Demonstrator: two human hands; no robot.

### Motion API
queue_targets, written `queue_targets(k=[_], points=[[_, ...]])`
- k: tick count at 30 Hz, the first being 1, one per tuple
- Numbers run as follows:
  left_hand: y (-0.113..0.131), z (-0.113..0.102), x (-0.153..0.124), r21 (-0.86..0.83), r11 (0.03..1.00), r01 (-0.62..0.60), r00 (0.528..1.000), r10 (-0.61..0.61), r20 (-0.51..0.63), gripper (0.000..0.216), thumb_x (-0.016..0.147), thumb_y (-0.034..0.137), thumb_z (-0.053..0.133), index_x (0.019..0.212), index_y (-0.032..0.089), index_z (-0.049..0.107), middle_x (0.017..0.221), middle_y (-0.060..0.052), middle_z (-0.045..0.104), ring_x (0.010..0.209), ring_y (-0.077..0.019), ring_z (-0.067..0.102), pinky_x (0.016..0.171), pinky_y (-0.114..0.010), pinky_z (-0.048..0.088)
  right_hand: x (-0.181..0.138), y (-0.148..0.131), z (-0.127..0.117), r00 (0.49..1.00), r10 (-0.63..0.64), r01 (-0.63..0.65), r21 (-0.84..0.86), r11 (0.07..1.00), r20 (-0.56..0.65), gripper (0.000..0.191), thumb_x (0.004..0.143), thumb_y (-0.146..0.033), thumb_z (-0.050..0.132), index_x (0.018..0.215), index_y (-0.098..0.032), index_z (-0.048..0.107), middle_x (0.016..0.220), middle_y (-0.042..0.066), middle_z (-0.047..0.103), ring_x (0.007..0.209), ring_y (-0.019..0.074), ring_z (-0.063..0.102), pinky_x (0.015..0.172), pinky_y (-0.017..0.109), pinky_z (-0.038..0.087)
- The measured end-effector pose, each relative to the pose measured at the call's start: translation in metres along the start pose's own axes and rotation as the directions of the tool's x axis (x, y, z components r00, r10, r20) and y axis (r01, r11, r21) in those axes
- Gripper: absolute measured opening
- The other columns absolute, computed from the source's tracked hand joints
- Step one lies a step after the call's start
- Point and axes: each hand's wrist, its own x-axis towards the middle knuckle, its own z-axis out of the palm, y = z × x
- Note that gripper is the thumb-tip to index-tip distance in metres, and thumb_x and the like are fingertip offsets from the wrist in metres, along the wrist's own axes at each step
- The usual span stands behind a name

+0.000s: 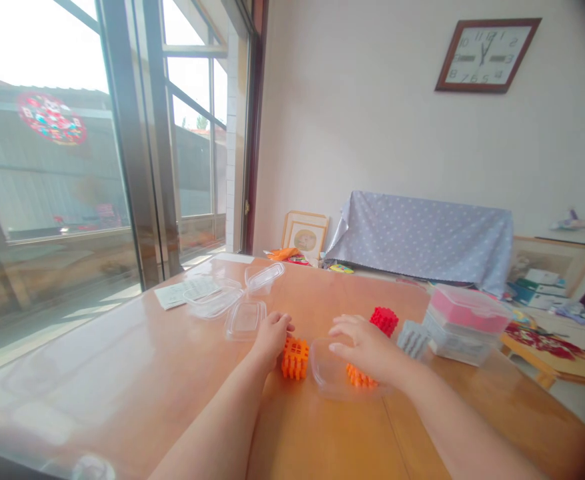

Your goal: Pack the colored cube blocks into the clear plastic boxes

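Note:
An orange block of interlocking plastic pieces stands on the table. My left hand is against its left and far side, fingers curled; where the thumb lies is hidden. Just right of the block sits a clear plastic container with loose orange pieces in its right part. Above this container hovers my right hand, palm down, fingers stretched out and apart, with nothing seen in it. Beyond that hand are a red block of similar pieces and a grey one, partly covered by hand and wrist.
Clear lids and containers lie at the left back beside a paper sheet. A clear box with pink and grey contents stands at the right. The wooden table borders a glass window on the left.

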Motion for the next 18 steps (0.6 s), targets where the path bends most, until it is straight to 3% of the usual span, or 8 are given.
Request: queue_targets(k=[4, 9, 18], points=[[0.001, 0.0, -0.001, -0.018, 1.0, -0.001, 1.0, 0.001, 0.005, 0.018, 0.08, 0.036, 0.062, 0.082, 0.019, 0.058, 0.077, -0.005, 0.069, 0.06, -0.0136, 0.059, 0.059, -0.025, 0.042, 0.016, -0.027, 0.012, 0.995, -0.063, 0.064, -0.008, 0.998, 0.078, 0.038, 0.081, -0.045, 0.066, 0.114, -0.026, 0.071, 0.135, 0.008, 0.06, 0.129, 0.0289, 0.05, 0.109, 0.043, 0.038], [0.003, -0.001, -0.003, -0.031, 1.0, -0.003, 1.0, 0.003, -0.003, 0.016, 0.08, 0.034, 0.061, 0.084, 0.018, 0.058, 0.079, -0.006, 0.069, 0.061, -0.0138, 0.059, 0.059, -0.025, 0.042, 0.03, -0.04, 0.022, 0.98, -0.091, 0.101, -0.049, 0.994, 0.179, 0.052, 0.075, -0.057, 0.069, 0.117, -0.026, 0.069, 0.134, 0.01, 0.059, 0.124, 0.0316, 0.052, 0.105, 0.044, 0.04], [0.006, 0.0, -0.006, -0.043, 0.999, -0.021, 1.0, 0.02, -0.015, 0.018, 0.079, 0.036, 0.063, 0.079, 0.018, 0.057, 0.078, -0.006, 0.068, 0.061, -0.0132, 0.058, 0.059, -0.025, 0.042, 0.035, -0.053, 0.024, 0.984, -0.099, 0.113, -0.096, 0.989, 0.147, 0.042, 0.072, -0.051, 0.072, 0.105, -0.025, 0.073, 0.115, 0.008, 0.069, 0.109, 0.0289, 0.06, 0.096, 0.038, 0.045]])
